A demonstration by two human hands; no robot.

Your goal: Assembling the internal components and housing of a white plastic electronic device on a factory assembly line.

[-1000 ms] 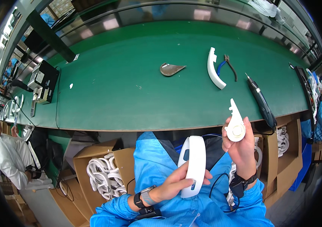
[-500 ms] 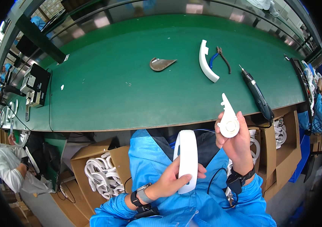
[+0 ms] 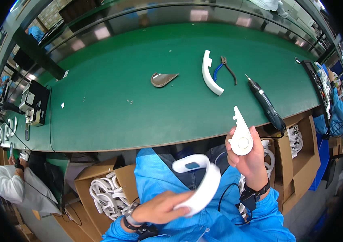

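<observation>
My left hand (image 3: 164, 206) grips the lower end of a curved white plastic housing (image 3: 208, 186) above my lap. Its far end bends left into a flat piece with a dark oval window. In my right hand (image 3: 253, 160), at the bench's front edge, is a white teardrop-shaped plastic piece (image 3: 240, 135). Its round end rests by the fingers and its narrow tip points away from me. A black electric screwdriver (image 3: 266, 103) lies to the right, beyond that hand. Farther back are a curved white strip (image 3: 210, 75), blue-and-black cutting pliers (image 3: 225, 69) and a grey-brown leaf-shaped shell (image 3: 162, 79).
Cardboard boxes of white curved parts stand below the green bench (image 3: 111, 117), one box (image 3: 129, 181) left of my legs and another (image 3: 300, 165) to the right. A black device (image 3: 36, 103) sits at the bench's left end. Another person (image 3: 12, 181) works at far left.
My left hand has turned the curved housing, so its flat windowed end now shows at the left. The right hand still holds the teardrop piece. The whole view has shifted slightly.
</observation>
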